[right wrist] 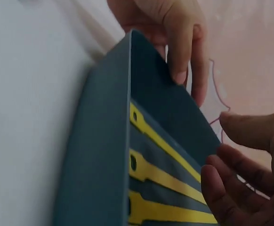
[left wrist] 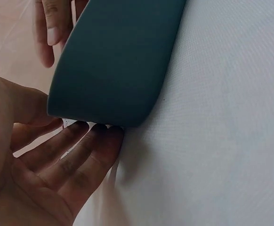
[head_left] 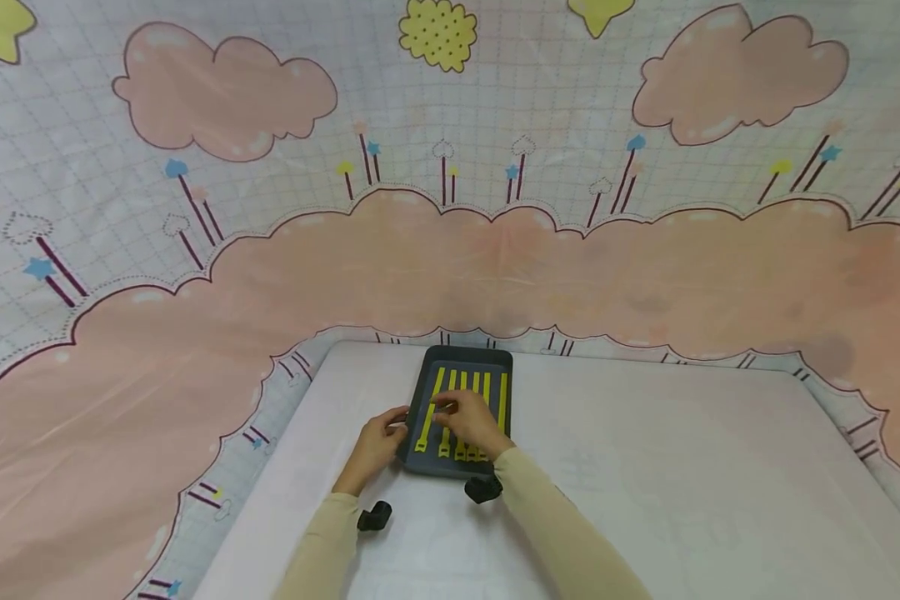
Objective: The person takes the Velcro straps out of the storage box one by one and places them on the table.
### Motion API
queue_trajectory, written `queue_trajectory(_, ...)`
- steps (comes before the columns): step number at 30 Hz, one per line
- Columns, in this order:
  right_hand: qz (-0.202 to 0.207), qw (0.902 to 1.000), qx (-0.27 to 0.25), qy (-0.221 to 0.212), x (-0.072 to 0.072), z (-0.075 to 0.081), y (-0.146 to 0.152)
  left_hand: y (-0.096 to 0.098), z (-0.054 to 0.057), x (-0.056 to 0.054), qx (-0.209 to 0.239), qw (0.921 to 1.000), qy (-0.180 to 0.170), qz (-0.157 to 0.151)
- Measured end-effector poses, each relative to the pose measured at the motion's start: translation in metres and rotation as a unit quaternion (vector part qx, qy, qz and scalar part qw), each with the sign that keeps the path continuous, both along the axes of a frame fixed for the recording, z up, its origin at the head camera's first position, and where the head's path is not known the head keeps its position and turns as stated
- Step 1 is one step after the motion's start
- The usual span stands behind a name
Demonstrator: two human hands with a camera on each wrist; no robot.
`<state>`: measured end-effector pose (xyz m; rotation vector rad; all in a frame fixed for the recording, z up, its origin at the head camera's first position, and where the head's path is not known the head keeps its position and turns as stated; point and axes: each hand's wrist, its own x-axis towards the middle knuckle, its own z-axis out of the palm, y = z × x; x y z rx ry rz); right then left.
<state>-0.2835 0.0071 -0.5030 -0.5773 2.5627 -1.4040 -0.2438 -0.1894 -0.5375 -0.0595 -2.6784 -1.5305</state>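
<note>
A dark grey-blue rectangular tray (head_left: 450, 472) lies on the white table, with several long yellow straps (head_left: 425, 427) laid side by side inside. Each strap has a wider slotted head at the near end, plain in the right wrist view on one strap (right wrist: 174, 183). My left hand (head_left: 375, 446) holds the tray's left side. Its fingers touch the outer wall (left wrist: 113, 70) from outside, and its thumb comes over the rim. Above the straps hovers my right hand (head_left: 468, 417), fingers loosely bent and thumb apart, with nothing visible between them.
The white table (head_left: 682, 467) extends far to the right of the tray. A patterned cloth (head_left: 540, 275) with pink clouds hangs behind and around the table. Black wrist cameras (head_left: 375, 517) sit on both forearms, close to the tabletop.
</note>
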Motion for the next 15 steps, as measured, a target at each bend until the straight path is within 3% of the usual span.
queue_trajectory(8,0.098,0.9892,0.091,0.060,-0.013,0.006,-0.002,0.000,0.002,0.000,-0.005,1.0000,0.004,-0.001)
queue_trajectory(15,0.149,0.9581,0.187,0.158,-0.021,0.001,-0.006,-0.001,0.002,0.002,-0.011,0.9999,-0.004,0.006)
